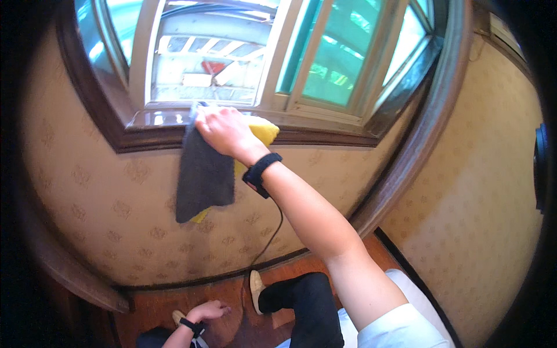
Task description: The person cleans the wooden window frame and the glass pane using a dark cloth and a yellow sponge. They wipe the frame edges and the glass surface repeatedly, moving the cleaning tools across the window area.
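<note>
My right hand (226, 132) is pressed on a grey and yellow cleaning cloth (204, 178) at the inner edge of the window sill (163, 118). The grey side hangs down over the wallpapered wall, and a yellow corner sticks out to the right of my knuckles. My fingertips are partly hidden in the cloth's folds. Low in the view, my left hand (210, 309) hangs above the wooden floor with loosely bent fingers and nothing visible in it. Both wrists wear black straps, and a thin dark cable (272, 237) runs down from near the right one.
Above the sill is a sliding window with an open-looking pane (209, 56) and a green-tinted pane (335, 65). Dark wooden trim (322, 137) frames it. A curved wooden moulding (404, 182) crosses the right side. Below are my legs (304, 300) and a white surface (417, 296).
</note>
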